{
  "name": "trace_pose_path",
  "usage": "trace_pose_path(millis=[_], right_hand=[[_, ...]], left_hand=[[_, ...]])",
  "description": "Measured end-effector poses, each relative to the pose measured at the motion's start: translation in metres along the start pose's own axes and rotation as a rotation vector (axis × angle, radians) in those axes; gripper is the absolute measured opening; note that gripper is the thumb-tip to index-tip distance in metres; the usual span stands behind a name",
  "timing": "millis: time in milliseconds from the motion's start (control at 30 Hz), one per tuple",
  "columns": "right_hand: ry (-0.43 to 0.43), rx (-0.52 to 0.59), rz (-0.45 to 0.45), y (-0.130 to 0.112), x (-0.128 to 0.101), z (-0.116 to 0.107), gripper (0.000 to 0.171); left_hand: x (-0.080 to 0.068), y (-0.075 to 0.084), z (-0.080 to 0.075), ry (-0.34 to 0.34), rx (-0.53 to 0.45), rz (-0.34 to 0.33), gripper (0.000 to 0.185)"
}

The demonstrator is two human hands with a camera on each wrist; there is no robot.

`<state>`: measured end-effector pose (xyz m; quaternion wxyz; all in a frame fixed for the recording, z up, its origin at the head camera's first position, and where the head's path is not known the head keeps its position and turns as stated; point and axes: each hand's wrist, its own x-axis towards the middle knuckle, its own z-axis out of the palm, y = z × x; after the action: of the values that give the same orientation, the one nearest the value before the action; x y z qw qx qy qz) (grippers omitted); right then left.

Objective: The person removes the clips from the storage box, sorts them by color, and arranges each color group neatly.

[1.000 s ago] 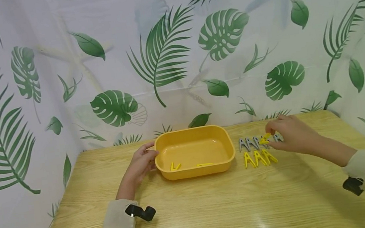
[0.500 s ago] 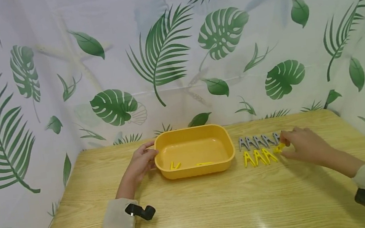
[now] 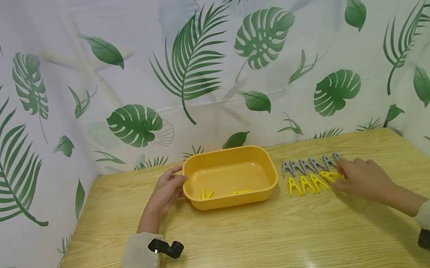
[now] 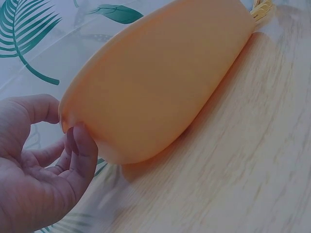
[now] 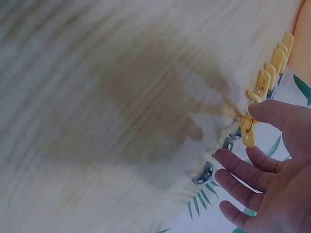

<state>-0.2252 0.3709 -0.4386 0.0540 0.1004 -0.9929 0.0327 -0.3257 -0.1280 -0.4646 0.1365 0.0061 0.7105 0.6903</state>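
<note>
My left hand (image 3: 165,190) holds the left end of a yellow-orange plastic basin (image 3: 228,201); in the left wrist view the thumb lies on its outer wall (image 4: 146,82) and fingers reach its rim. Two yellow clothespins (image 3: 206,194) show inside the basin, partly hidden by its front wall. To the right, my right hand (image 3: 363,178) pinches a yellow clothespin (image 3: 328,176) at the end of a row of yellow clothespins (image 3: 304,184). The right wrist view has this clothespin (image 5: 248,132) between thumb and index finger, the other fingers spread.
Behind the yellow row stands a row of several grey clothespins (image 3: 302,166), its right end close to my right hand. The wooden table (image 3: 246,247) meets a leaf-patterned cloth (image 3: 206,126) at the back and sides.
My right hand has carried the yellow clothespin from over the grey row forward and right, down to the end of the yellow row. The left hand and basin stay in place.
</note>
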Motion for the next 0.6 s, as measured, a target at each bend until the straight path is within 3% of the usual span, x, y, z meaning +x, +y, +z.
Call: trace_pose_path(millis=[600], right_hand=[[0.014, 0.035, 0.006, -0.006, -0.005, 0.011, 0.041]], left_hand=[[-0.002, 0.002, -0.001, -0.018, 0.008, 0.005, 0.055]])
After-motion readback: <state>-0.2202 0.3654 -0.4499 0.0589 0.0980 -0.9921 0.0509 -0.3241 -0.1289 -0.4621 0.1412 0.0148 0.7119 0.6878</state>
